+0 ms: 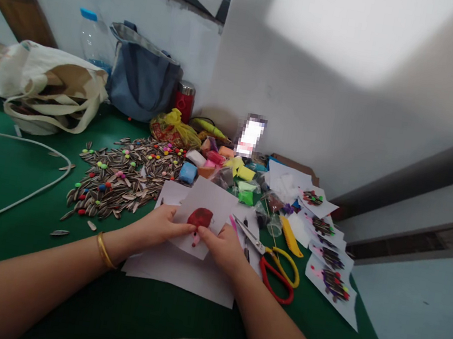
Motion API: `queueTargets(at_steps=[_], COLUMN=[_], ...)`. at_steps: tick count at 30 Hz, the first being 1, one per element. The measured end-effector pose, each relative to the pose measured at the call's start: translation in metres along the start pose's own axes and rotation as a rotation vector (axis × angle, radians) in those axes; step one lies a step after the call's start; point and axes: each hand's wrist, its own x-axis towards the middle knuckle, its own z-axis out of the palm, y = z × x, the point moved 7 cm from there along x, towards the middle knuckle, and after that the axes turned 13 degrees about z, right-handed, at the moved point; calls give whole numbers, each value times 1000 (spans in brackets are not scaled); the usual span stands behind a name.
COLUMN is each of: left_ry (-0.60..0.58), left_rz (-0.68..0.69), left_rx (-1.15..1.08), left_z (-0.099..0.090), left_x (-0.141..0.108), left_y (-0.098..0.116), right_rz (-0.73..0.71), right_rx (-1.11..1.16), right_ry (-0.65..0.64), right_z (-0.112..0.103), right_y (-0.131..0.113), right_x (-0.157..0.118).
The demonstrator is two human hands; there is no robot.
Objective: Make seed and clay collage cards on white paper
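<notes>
Left hand (pixel 161 224) pinches the paper (pixel 206 212); right hand (pixel 223 245), fingers curled, presses the red clay (pixel 200 217) near the scissors (pixel 276 261).

we reach both bare forearms forward, converging near the middle. our left hand (pixel 160 223) curls its fingers inward, thumb pointing right. our right hand (pixel 224 245) pinches with fingertips bent, just beside the left, knuckles up.

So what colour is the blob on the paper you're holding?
Dark red, on the white paper between both hands; the head view shows it.
</notes>
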Motion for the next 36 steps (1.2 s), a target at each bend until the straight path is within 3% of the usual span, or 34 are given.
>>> queueTargets(at_steps=[7,16,22,29,33,36], left_ry=[26,16,-9,25,24,34], left_rz=[-10,9,103,129,151,126], left_rx=[-66,-1,-3,11,-18,-10], left_z=[-2,-2,3,0,1,1], left_x=[-1,-1,-1,-1,-1,-2], left_y=[-1,1,11,12,14,15], right_rz=[105,68,-43,31,20,31], right_rx=[138,23,-23,-61,-98,-116], right_ry=[-37,-47,47,39,78,33], right_z=[-3,-2,-6,-3,-4,0], right_y=[9,6,-1,9,6,3], right_x=[0,1,-2,-1,-2,-3])
